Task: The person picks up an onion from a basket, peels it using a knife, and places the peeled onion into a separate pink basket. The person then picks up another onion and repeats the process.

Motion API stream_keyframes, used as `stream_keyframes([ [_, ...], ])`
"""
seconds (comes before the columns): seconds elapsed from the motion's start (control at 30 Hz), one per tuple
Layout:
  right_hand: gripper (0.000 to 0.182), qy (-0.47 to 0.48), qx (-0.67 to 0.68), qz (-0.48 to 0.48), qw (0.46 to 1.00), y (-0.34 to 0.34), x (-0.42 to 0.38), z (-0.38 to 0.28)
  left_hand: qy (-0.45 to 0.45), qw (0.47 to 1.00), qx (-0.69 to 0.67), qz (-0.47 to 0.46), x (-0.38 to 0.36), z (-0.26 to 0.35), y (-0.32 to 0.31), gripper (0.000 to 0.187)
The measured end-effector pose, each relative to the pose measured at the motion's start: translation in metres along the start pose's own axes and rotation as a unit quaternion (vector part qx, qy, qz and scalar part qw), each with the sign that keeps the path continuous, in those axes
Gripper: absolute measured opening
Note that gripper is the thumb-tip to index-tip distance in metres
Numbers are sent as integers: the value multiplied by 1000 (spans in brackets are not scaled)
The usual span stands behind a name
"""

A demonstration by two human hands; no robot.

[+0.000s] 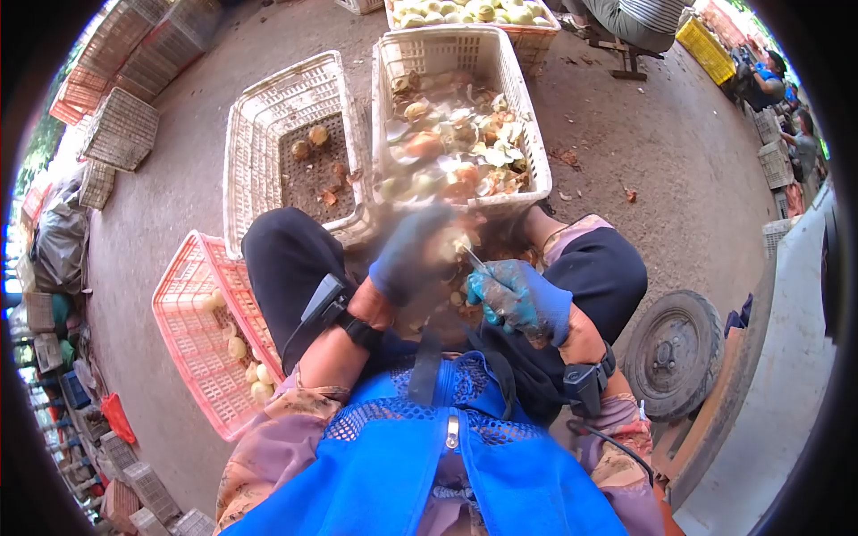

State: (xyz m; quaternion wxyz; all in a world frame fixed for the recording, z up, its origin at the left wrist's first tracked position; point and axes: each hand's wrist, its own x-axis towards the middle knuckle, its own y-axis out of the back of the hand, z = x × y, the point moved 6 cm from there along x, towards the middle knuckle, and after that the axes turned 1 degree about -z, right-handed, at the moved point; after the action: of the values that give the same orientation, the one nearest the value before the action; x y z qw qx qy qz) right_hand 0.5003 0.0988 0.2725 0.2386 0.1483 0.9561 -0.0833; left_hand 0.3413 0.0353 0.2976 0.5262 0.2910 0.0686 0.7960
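Note:
My left hand [413, 255], in a blue glove and smeared by motion, is closed around an onion [450, 243] in front of my lap. My right hand [518, 299], in a wet, stained blue-green glove, grips a small knife [474, 259]; its thin blade points up at the onion. Just beyond both hands stands a white crate [542, 165] heaped with onion skins and trimmings [465, 134]. Left of it, a second white crate [246, 116] holds a few unpeeled onions [318, 135]. By my left knee, a pink crate [183, 295] contains peeled onions [237, 347].
Behind the skins crate sits another crate full of pale onions [474, 11]. A wheel [673, 355] rests on the right beside a metal panel [769, 384]. Stacked crates [122, 129] line the left. Other people [648, 18] sit at the far right.

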Motion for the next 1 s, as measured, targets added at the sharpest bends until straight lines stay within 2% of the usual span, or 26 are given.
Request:
stream_keyframes([
  [0.07,35,-28,43,-44,998,1,2,-8,24,1000,16,-13,1,1,-2,40],
  [0.1,34,-56,84,-87,991,-4,1,-7,25,1000,-14,-3,1,7,1,42],
  [0.13,34,-55,85,-86,991,-4,0,-5,25,999,-43,7,2,10,3,45],
  [0.17,37,-65,159,-105,980,-8,-2,-1,23,999,-44,6,0,4,3,45],
  [0.2,40,-76,231,-123,962,-12,-4,2,5,1000,13,0,-6,-6,0,54],
  [0.23,40,-76,228,-125,963,-15,-6,5,-12,997,71,-5,-12,-14,-3,68],
  [0.27,41,-18,324,-170,931,-21,-8,-1,-12,997,71,-4,-16,-20,-7,68],
  [0.3,42,42,413,-212,885,-24,-11,-7,-20,995,91,45,-18,-22,-8,67],
  [0.33,41,55,398,-199,894,-24,-14,-7,-26,989,111,94,-21,-23,-7,67],
  [0.37,41,55,399,-201,893,-26,-15,-9,-25,989,113,94,-24,-25,-9,67],
  [0.4,41,71,390,-132,909,-23,-14,-11,51,995,3,91,-27,-37,-10,66],
  [0.43,42,86,378,-62,920,-17,-15,-14,126,982,-108,86,-30,-49,-15,65],
  [0.5,41,62,346,-19,936,-11,-18,-16,103,989,-68,78,-42,-81,-20,61],
  [0.53,38,62,257,15,964,-9,-20,-17,81,994,-27,69,-45,-90,-21,58],
  [0.57,35,61,166,49,983,-7,-23,-17,80,994,-27,70,-36,-68,-14,58],
  [0.6,35,62,166,48,983,-10,-24,-15,37,995,20,91,-29,-38,-4,58],
  [0.63,33,94,101,68,988,-11,-26,-15,-6,992,66,111,-24,-14,3,58],
  [0.67,31,125,36,89,987,-13,-27,-13,-7,992,66,110,-21,-11,3,58],
  [0.7,30,157,-31,110,981,-13,-27,-11,-51,992,53,107,-19,-5,4,57],
  [0.73,27,261,-226,157,925,-10,-24,-16,-96,989,40,104,-16,1,5,55],
  [0.77,27,262,-227,159,925,-4,-24,-14,-98,989,39,104,-12,5,9,55],
  [0.83,26,163,-54,19,985,-2,-16,-15,-90,994,58,13,-5,14,6,52],
  [0.87,27,110,34,-53,992,-5,-14,-17,-91,994,59,13,-7,14,8,52],
  [0.93,31,0,206,-193,959,-18,-17,-18,44,996,-70,34,-15,-5,10,50],
  [0.97,32,183,404,-189,876,-23,-18,-31,41,996,-68,36,-19,-2,9,50],
  [1.0,34,140,364,-81,917,-15,-17,-26,29,996,-21,87,-23,2,13,55],
])
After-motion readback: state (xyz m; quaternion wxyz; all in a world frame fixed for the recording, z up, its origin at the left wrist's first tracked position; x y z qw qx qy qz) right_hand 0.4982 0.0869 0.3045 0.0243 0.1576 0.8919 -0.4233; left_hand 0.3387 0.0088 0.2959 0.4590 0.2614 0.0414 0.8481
